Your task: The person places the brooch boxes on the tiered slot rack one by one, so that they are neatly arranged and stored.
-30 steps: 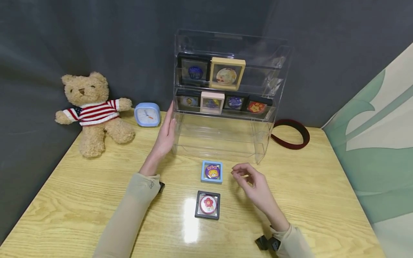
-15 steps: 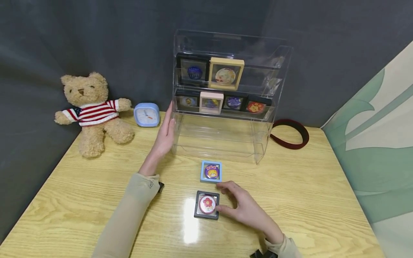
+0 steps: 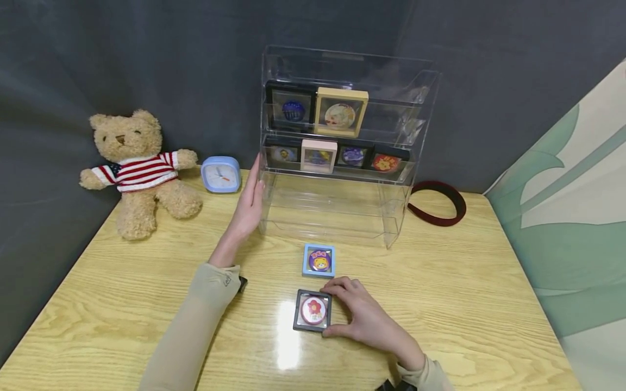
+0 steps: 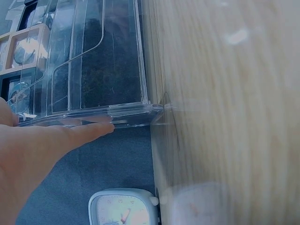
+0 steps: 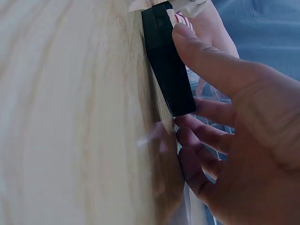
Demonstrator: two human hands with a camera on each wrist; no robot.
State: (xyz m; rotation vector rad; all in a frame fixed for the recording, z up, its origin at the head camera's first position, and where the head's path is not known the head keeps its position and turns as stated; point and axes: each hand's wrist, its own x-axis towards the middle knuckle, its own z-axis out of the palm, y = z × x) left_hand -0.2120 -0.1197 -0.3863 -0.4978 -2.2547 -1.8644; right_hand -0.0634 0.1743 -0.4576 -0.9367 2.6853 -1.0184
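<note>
My left hand (image 3: 248, 203) lies with straight fingers along the left side of a clear acrylic display rack (image 3: 323, 217). In the left wrist view its thumb (image 4: 89, 133) touches the rack's side panel. My right hand (image 3: 364, 317) grips the right edge of a black square display frame (image 3: 296, 317), which holds a round badge with a red flower. The thumb is at its lower corner and the fingers at the upper one. In the right wrist view the black frame (image 5: 171, 75) sits on the table between thumb and index finger. Just behind it lies a light-blue frame (image 3: 305, 266) with a bear badge.
Several framed badges, including a yellow frame (image 3: 362, 114) and a pink frame (image 3: 319, 144), stand on the rack's two upper tiers. To the left are a teddy bear (image 3: 132, 141) and a blue alarm clock (image 3: 221, 175). A dark red headband (image 3: 457, 198) lies right of the rack.
My right hand has come from beside the blue frame down toward me and left, and its thumb and fingers have closed on the black frame's edge. The left hand stays against the rack.
</note>
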